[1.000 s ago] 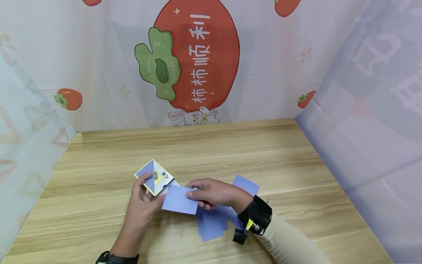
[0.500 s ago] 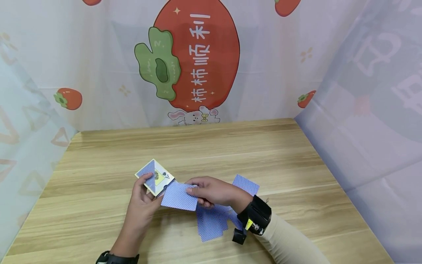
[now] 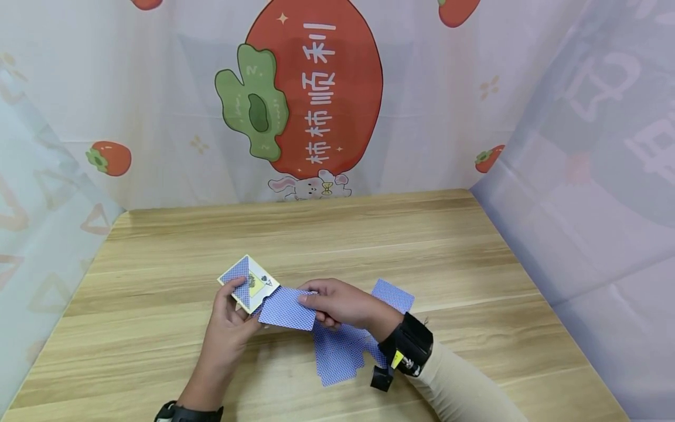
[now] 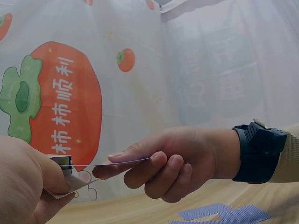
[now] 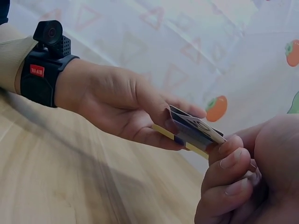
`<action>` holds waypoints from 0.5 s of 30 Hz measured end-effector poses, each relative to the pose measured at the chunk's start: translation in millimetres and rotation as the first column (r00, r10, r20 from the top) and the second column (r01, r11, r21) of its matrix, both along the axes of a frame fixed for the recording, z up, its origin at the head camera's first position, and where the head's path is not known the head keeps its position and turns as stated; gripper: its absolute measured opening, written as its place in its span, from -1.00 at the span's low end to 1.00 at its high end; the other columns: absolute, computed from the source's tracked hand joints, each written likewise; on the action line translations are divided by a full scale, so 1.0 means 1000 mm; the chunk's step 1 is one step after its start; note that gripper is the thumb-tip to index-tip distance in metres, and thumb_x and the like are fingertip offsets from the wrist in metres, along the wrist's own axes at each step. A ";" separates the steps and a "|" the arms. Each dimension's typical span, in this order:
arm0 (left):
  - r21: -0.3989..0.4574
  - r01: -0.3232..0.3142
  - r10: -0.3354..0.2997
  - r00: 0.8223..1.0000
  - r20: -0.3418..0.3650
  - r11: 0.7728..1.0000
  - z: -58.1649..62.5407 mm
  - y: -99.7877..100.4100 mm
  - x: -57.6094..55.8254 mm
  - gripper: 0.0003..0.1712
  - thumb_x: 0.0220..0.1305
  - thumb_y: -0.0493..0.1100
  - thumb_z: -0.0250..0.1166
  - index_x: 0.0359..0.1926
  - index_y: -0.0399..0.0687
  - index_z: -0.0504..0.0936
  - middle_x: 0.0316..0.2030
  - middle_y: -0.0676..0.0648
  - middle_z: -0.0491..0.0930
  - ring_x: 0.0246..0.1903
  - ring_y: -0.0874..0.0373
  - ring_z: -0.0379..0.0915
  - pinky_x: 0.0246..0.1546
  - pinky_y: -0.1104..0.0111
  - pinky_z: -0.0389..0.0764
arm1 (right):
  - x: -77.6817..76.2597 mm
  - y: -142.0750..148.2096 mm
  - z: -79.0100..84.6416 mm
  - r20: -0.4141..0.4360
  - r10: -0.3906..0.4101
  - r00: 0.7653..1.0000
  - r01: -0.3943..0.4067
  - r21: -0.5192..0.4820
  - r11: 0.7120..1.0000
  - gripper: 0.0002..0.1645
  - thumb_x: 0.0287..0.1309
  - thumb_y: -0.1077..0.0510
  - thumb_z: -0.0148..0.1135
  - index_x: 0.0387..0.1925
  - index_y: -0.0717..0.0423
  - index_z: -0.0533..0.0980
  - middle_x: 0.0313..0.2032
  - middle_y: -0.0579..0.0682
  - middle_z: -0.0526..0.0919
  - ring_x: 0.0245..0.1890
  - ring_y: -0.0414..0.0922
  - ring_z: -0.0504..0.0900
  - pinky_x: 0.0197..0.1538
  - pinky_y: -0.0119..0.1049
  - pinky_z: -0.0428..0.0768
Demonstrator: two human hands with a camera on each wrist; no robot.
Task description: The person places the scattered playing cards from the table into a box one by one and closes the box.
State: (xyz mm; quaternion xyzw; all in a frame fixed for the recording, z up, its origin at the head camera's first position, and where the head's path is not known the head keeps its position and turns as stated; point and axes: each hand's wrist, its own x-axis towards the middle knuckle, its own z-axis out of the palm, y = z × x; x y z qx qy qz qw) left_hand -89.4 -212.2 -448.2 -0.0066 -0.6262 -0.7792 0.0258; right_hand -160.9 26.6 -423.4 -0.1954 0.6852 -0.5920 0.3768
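Note:
My left hand (image 3: 228,327) grips a playing-card box (image 3: 263,282), its blue-patterned and white face with an ace print turned up. In the right wrist view, the left thumb also touches the pale flap at the box's mouth. A blue-backed playing card (image 3: 287,309) is pinched between the thumb and fingers of my right hand (image 3: 343,303). The card's left end lies at the box's mouth; how far inside it reaches, I cannot tell. In the left wrist view, the card (image 4: 126,162) appears edge-on, nearly level.
Several blue-backed cards (image 3: 337,358) lie overlapping face down on the wooden table (image 3: 316,234), partly beneath the right hand and wrist. Another card (image 3: 394,294) shows just beyond the right wrist. A printed cloth (image 3: 422,117) hangs behind the table and along its sides.
My right hand has raised the card slightly, away from the table's near edge, bringing it more in line with the box's mouth. The left hand and box have shifted slightly right.

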 end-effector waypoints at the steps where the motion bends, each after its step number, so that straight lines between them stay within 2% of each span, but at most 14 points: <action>1: 0.002 0.000 0.000 1.000 0.001 1.000 0.000 0.000 0.000 -0.05 0.14 -0.69 0.18 0.43 -0.01 0.08 0.36 -0.11 0.04 0.08 0.27 0.52 -0.04 0.49 0.67 | 0.000 -0.001 0.000 0.002 -0.011 1.000 0.011 -0.001 1.000 -0.71 0.52 -0.01 0.06 0.10 0.00 0.54 -0.65 -0.12 0.35 -0.68 -0.24 0.28 -0.63 -0.36 0.22; 8: -0.004 -0.038 0.038 0.999 0.033 0.999 0.002 0.001 -0.001 -0.03 0.10 -0.71 0.15 0.43 -0.01 0.07 0.35 -0.09 0.06 0.08 0.25 0.51 -0.03 0.48 0.66 | 0.005 -0.006 0.000 -0.007 -0.111 0.994 0.111 0.013 0.994 -0.71 0.51 -0.02 0.07 0.08 -0.01 0.56 -0.65 -0.10 0.40 -0.72 -0.24 0.31 -0.67 -0.40 0.27; 15: -0.046 -0.057 0.061 0.995 0.076 0.997 0.001 0.002 -0.002 -0.03 0.19 -0.65 0.20 0.48 -0.04 -0.02 0.40 -0.11 0.02 0.10 0.29 0.51 -0.02 0.49 0.66 | 0.013 -0.015 0.004 0.005 -0.216 0.976 0.215 0.009 0.976 -0.68 0.50 0.00 0.09 0.12 0.06 0.52 -0.59 -0.05 0.53 -0.74 -0.26 0.38 -0.69 -0.46 0.34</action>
